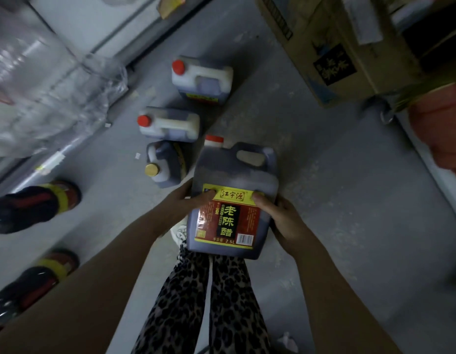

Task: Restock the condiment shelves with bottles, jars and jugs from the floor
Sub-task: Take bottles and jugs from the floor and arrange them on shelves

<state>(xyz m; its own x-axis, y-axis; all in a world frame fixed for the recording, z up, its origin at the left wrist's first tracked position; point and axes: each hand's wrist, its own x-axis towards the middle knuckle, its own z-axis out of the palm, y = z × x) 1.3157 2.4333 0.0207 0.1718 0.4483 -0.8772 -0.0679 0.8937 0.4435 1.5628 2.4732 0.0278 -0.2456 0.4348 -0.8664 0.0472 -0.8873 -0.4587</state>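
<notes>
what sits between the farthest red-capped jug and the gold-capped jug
Head view: a second dark plastic red-capped jug sits between the farthest red-capped jug and the gold-capped jug.

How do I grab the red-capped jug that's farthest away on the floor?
Grab the far jug by the white handle on its top, beside the red cap. It stands upright, handle up, so reach down from above and hook under the bar. First put away the held jug that the left hand and right hand grip.
</notes>
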